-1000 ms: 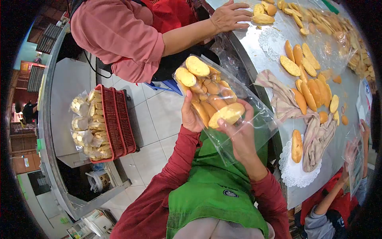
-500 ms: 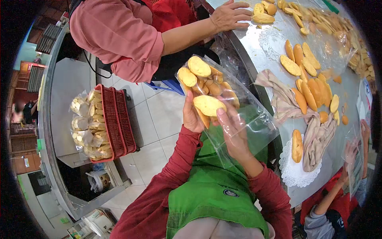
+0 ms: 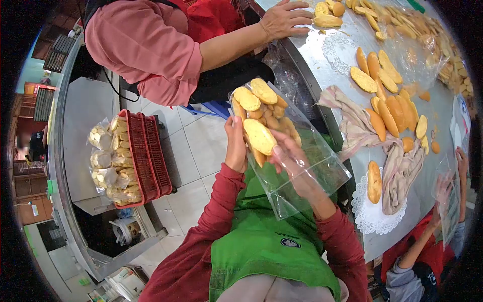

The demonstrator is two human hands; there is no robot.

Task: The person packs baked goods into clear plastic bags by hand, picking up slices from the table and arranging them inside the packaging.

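Observation:
A clear plastic bag (image 3: 314,151) packed with oval yellow bread slices (image 3: 247,98) is held in front of my green apron. My left hand (image 3: 235,146) grips the bag's left side, fingers wrapped behind it. My right hand (image 3: 297,166) reaches in among the plastic, its thumb and fingers pinching the lower end of one bread slice (image 3: 259,137). That slice lies tilted, cut face up, over browner pieces. The bag's lower part hangs loose, and plastic partly covers my right fingers.
On the metal table (image 3: 322,75) at right are bread halves (image 3: 395,113), a crumpled cloth (image 3: 402,173) and a lace doily (image 3: 375,216). A co-worker's hand (image 3: 287,20) rests there; another person's hands (image 3: 445,189) hold plastic. Red crates (image 3: 151,156) with bagged bread stand left.
The pinched bread slice has turned from nearly level to a steeper slant. The bag has swung slightly, its top moving down and right. My left hand has shifted a little left.

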